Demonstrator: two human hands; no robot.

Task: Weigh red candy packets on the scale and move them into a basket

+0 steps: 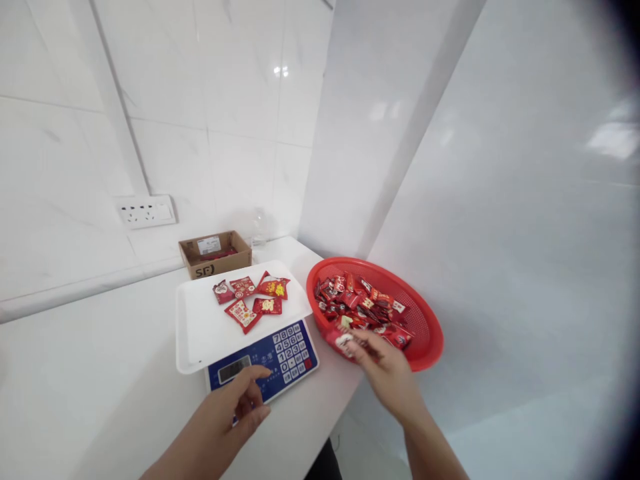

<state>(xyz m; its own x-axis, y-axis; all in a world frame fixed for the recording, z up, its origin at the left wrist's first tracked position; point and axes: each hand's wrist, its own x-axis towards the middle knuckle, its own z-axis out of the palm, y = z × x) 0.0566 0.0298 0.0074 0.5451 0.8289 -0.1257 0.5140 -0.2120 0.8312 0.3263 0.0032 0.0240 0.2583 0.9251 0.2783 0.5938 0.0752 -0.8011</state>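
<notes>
My right hand (387, 373) pinches a small red candy packet (341, 340) over the near rim of a red plastic basket (425, 333). Inside the basket lies a heap of similar red packets (357, 300). My left hand (237, 407) hovers over the front of a blue digital scale (273, 357), thumb and index finger apart, with nothing between them. It partly covers the scale's panel. On top of the scale rests a white tray (197, 327), where several red packets (245, 315) lie spread out. The display is too dim to read.
A small open cardboard box (200, 268) with something red inside stands behind the tray. Beside it is a clear plastic object (259, 227). Tiled wall with a power socket (146, 212) rises behind the white table (90, 380); a smooth grey panel (510, 233) stands right of the basket.
</notes>
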